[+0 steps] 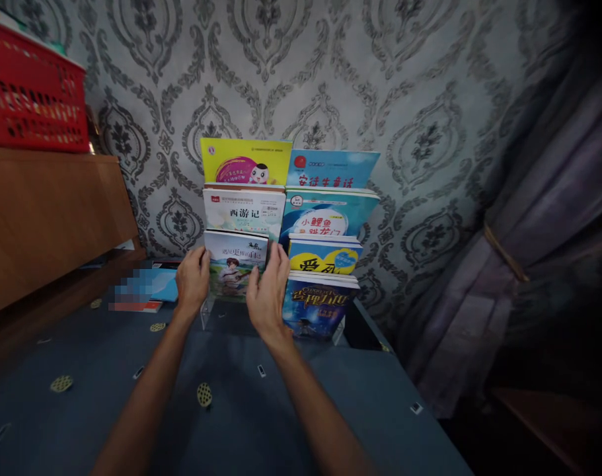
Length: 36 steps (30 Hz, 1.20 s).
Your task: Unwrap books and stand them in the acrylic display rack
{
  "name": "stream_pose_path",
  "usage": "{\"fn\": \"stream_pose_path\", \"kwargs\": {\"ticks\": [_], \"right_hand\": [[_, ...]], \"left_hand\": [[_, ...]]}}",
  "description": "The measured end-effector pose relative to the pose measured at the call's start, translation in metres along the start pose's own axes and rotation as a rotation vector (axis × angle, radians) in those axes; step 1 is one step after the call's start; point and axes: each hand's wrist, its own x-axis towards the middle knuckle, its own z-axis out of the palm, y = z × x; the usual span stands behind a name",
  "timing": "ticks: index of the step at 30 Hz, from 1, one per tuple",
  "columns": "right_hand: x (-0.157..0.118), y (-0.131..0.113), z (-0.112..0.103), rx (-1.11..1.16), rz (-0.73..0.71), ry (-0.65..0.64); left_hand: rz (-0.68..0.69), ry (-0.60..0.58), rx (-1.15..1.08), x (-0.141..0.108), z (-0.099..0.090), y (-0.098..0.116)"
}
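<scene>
Small illustrated book (234, 264) is being gripped two-handed at the front of the left column of books. Left edge is being held by the left hand (190, 279), closed on it. Right edge is being held by the right hand (269, 287), also closed on it, thumb being laid over the front cover. Book is being kept roughly upright, cover being turned to the camera. Lower edge is being shown above a clear rack (205, 316); whether any weight is being taken by the rack cannot be told.

Behind it, same column: a white book (231, 206) is being partly covered by the held one, and a yellow book (231, 155) is being partly covered by the white one.

Right column, back to front: a light-blue book (330, 165), a teal book (320, 218), a blue-and-yellow book (325, 258) and a dark blue book (318, 311) are being stepped down in tiers, covers being faced forward. The dark blue one is being held off by neither hand; it is standing just beside the right wrist.

Rack is being supported on a patterned dark tablecloth (241, 410). Left of the left hand, a blue flat item (166, 283) is being partly blurred out by pixelation. Far left, a red basket (33, 135) is being carried on a wooden cabinet (47, 225). On the right, a curtain (459, 337) is being gathered by a tieback (506, 251).
</scene>
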Motion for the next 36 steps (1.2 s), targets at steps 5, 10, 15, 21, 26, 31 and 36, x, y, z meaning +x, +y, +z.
{"fn": "stream_pose_path", "kwargs": {"ticks": [5,10,15,21,26,31,36], "right_hand": [[0.003,-0.006,-0.009,0.145,-0.051,-0.036],[-0.001,0.01,0.004,0.138,0.03,-0.095],[-0.003,0.019,0.01,0.157,0.048,-0.129],[-0.002,0.021,0.01,0.15,0.033,-0.117],[0.0,0.023,0.008,0.134,0.019,-0.134],[0.002,0.025,0.006,0.153,0.023,-0.163],[0.003,0.026,0.006,0.171,0.022,-0.163]], "left_hand": [[0.006,-0.004,-0.014,0.0,-0.001,0.001],[0.007,-0.004,-0.016,0.0,-0.002,0.001],[0.014,-0.004,-0.036,0.0,-0.002,0.0],[0.012,-0.012,-0.024,0.0,-0.003,0.001],[0.026,-0.016,0.003,0.0,-0.005,-0.001],[0.046,-0.037,-0.019,0.003,-0.004,-0.006],[0.04,-0.058,-0.031,0.004,-0.005,-0.009]]}}
